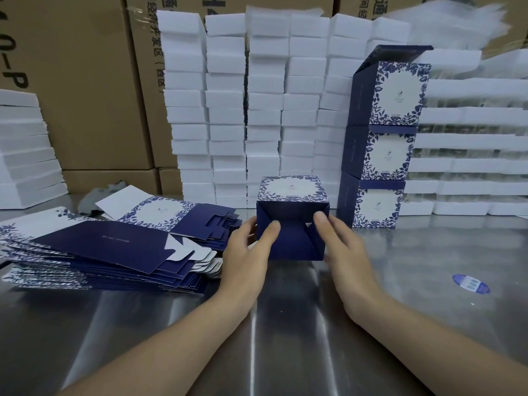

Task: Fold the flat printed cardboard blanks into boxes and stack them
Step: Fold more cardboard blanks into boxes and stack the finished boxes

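Observation:
A navy and white floral box lies on its side on the steel table, its folded navy bottom flaps facing me. My left hand holds its left edge, thumb pressing on the flaps. My right hand holds its right edge, thumb on the flaps too. A fanned pile of flat printed blanks lies to the left. Three folded boxes stand stacked at the right, the top one with its lid flap open.
Tall columns of white foam blocks stand behind the box. More white foam stacks fill the right and far left. Brown shipping cartons rise at the back. A blue round sticker lies on the table at right.

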The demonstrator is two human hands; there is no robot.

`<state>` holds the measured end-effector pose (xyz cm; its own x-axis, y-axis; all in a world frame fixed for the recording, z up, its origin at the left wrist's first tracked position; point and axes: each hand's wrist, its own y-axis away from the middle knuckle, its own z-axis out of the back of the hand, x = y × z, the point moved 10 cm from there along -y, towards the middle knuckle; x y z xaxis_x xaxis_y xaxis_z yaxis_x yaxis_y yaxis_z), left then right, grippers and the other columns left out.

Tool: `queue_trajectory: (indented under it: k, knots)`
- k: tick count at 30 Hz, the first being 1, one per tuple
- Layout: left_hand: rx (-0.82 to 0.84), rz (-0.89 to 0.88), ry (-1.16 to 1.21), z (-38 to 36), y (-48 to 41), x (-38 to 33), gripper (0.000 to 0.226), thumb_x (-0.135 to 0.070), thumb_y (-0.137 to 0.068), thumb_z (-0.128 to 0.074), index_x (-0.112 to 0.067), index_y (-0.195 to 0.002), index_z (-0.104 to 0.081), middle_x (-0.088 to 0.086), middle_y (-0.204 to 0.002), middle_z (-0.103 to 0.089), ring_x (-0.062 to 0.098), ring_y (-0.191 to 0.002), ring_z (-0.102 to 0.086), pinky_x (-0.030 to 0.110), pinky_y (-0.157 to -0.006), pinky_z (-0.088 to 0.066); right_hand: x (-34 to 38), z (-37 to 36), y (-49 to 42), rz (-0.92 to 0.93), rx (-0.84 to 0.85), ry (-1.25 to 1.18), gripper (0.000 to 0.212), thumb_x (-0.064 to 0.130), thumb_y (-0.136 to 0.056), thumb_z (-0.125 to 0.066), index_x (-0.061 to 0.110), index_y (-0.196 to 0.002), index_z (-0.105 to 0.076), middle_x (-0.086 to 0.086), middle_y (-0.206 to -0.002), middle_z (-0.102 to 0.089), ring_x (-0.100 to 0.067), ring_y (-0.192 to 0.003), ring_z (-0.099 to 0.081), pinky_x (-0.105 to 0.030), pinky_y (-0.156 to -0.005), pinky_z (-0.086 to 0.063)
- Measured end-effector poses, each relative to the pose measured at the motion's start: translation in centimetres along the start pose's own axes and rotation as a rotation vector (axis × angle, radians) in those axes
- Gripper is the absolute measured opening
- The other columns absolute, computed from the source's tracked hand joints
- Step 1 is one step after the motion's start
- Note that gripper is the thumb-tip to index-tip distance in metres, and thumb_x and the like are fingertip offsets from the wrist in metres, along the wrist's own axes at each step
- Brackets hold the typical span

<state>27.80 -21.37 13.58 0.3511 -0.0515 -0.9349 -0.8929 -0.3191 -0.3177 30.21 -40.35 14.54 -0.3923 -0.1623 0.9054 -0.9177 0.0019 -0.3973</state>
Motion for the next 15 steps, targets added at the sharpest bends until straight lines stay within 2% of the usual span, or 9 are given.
queue_trajectory:
  k: [3,7,9,11,13,15]
  knots:
    - [0.048,0.009,0.026,-0.5,0.3,-0.5,0.066,-0.071,-0.082,-0.064,-0.033,-0.136,-0.068,-0.004,-0.14,-0.067,0.015,-0.13,-0.064,0.047,-0.116,-0.047,0.4,-0.3,0.2,-0.022,0.02,-0.079,0.048,0.061,-0.093,-0.06,0.025,-0.117,-0.079,0.005,-0.115,-0.08,-0.012,-0.11,-0.075,-0.031,-0.094,-0.056]
    - [0.071,0.007,-0.008,-0.8,0.6,-0.8,0.057,-0.078,-0.088,-0.051,-0.041,-0.127,-0.07,-0.019,-0.132,-0.07,0.002,-0.126,-0.063,0.044,-0.118,-0.043,0.6,0.1,0.1,0.003,-0.028,-0.04,0.033,0.068,-0.09,-0.057,0.044,-0.096,-0.08,0.01,-0.104,-0.081,-0.008,-0.1,-0.077,-0.034,-0.089,-0.056]
    - [0.07,0.015,-0.024,-0.8,0.7,-0.8,0.047,-0.078,-0.089,-0.051,-0.048,-0.12,-0.07,-0.031,-0.125,-0.07,-0.009,-0.122,-0.061,0.04,-0.119,-0.042,0.4,0.5,0.1,0.013,-0.045,-0.005,0.034,0.068,-0.095,-0.056,0.042,-0.093,-0.078,0.01,-0.104,-0.08,-0.013,-0.105,-0.075,-0.039,-0.096,-0.054]
    - [0.066,0.019,-0.044,-0.7,0.8,-0.7,0.051,-0.08,-0.086,-0.05,-0.048,-0.121,-0.069,-0.036,-0.122,-0.069,-0.011,-0.12,-0.06,0.04,-0.12,-0.041,0.1,1.0,-0.1,0.015,-0.069,0.015,0.034,0.062,-0.101,-0.057,0.035,-0.093,-0.075,0.009,-0.104,-0.078,-0.019,-0.11,-0.072,-0.041,-0.103,-0.052]
    - [0.063,0.02,-0.059,-0.6,0.7,-0.7,0.058,-0.085,-0.081,-0.049,-0.048,-0.122,-0.068,-0.037,-0.122,-0.068,-0.015,-0.118,-0.059,0.041,-0.12,-0.041,-0.1,1.4,-0.3,0.022,-0.088,0.04,0.026,0.051,-0.104,-0.059,0.029,-0.099,-0.072,0.015,-0.1,-0.075,-0.008,-0.106,-0.069,-0.035,-0.102,-0.051]
    - [0.064,0.015,-0.065,-0.6,0.7,-0.9,0.063,-0.09,-0.074,-0.048,-0.05,-0.12,-0.067,-0.038,-0.12,-0.068,-0.018,-0.115,-0.058,0.041,-0.12,-0.041,0.0,1.6,-0.6,0.049,-0.085,0.047,0.01,0.027,-0.106,-0.062,0.028,-0.103,-0.071,0.022,-0.095,-0.075,0.007,-0.097,-0.067,-0.018,-0.091,-0.049]
